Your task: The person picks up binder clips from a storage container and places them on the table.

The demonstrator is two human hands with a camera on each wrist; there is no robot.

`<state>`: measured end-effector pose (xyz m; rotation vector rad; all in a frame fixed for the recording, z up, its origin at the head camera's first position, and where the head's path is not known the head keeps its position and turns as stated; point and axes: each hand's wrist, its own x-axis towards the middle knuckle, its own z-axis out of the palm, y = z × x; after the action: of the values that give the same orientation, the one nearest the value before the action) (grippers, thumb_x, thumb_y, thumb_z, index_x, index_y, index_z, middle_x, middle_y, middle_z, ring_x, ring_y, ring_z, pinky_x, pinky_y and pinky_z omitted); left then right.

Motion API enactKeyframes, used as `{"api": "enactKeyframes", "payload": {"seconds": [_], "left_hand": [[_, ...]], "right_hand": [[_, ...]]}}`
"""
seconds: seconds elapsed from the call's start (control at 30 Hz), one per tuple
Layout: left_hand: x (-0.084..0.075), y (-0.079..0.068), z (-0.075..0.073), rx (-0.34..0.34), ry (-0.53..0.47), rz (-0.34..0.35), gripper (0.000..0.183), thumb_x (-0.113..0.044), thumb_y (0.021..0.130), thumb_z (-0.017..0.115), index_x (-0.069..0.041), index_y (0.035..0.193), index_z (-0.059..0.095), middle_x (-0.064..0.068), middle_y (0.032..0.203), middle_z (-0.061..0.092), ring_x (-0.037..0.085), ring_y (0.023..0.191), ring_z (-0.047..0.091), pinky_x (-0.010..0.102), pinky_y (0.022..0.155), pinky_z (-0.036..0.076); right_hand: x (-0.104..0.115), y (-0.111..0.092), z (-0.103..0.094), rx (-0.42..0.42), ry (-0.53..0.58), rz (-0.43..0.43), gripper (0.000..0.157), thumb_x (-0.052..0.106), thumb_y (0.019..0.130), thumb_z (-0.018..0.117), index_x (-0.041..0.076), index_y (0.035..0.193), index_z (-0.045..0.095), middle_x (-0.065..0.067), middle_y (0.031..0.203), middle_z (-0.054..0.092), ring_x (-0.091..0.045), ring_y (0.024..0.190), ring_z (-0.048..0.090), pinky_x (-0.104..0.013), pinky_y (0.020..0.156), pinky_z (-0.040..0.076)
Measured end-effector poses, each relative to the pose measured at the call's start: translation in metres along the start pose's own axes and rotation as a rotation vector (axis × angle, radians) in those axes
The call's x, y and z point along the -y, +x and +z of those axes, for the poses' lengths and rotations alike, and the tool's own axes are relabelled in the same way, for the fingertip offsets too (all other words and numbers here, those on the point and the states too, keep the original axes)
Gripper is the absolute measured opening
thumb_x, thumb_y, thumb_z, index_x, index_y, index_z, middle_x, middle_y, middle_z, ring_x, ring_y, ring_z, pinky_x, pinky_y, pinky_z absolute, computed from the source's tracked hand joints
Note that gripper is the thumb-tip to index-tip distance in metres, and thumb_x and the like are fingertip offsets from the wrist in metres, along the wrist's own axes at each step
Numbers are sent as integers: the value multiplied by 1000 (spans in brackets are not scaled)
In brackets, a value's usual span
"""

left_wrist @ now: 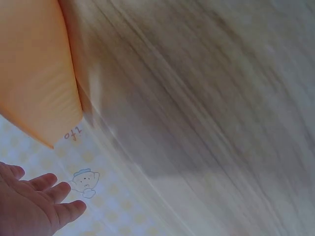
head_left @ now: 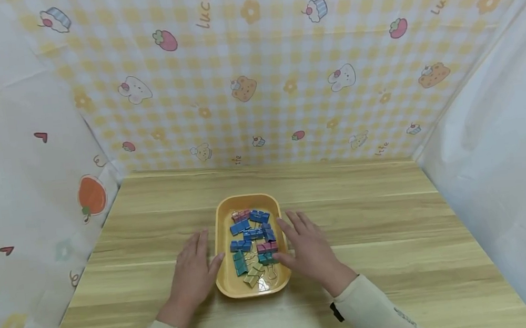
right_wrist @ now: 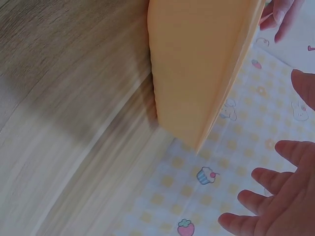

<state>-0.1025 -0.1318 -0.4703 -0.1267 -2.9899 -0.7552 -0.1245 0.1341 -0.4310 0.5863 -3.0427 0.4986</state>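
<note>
A yellow-orange plastic tray (head_left: 229, 288) sits on the table, holding several binder clips in blue, teal, pink and gold, such as a blue binder clip (head_left: 240, 227), a teal binder clip (head_left: 240, 263) and a gold binder clip (head_left: 253, 274). My left hand (head_left: 191, 271) is at the tray's left side, fingers spread, its thumb reaching the rim. On the right side my right hand (head_left: 312, 251) has straight fingers, with the thumb over the rim near a pink binder clip (head_left: 267, 247). Both wrist views show the hands with extended fingers beside the tray's outer wall (right_wrist: 197, 64).
The wood-grain table (head_left: 368, 217) spreads around the tray. Behind it rises a yellow checked cloth (head_left: 277, 115) with cartoon prints. White cloth hangs on the left (head_left: 21, 171) and right (head_left: 505, 162).
</note>
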Motion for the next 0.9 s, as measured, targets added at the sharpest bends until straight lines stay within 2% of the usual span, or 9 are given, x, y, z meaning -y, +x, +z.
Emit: {"api": "enactKeyframes", "payload": {"seconds": [0.23, 0.53, 0.9], "left_hand": [[0, 5, 8, 26, -41, -31, 71, -39, 99, 52, -2, 152, 22, 27, 152, 27, 46, 140, 25, 62, 111, 22], [0, 6, 14, 18, -66, -25, 70, -37, 98, 53, -2, 152, 24, 29, 150, 30, 47, 138, 28, 62, 111, 24], [1, 7, 15, 47, -96, -41, 69, -37, 99, 52, -4, 152, 23, 28, 151, 29, 47, 138, 27, 62, 111, 24]], "right_hand": [[4, 4, 2, 32, -3, -34, 81, 52, 85, 68, 16, 150, 37, -14, 156, 28, -38, 144, 21, -58, 112, 25], [9, 10, 4, 49, -24, -96, 80, 50, 84, 70, 14, 149, 38, -16, 155, 30, -38, 143, 26, -54, 112, 29], [14, 15, 5, 100, -28, -105, 78, 49, 85, 70, 15, 148, 41, -14, 155, 30, -39, 143, 24, -52, 114, 27]]}}
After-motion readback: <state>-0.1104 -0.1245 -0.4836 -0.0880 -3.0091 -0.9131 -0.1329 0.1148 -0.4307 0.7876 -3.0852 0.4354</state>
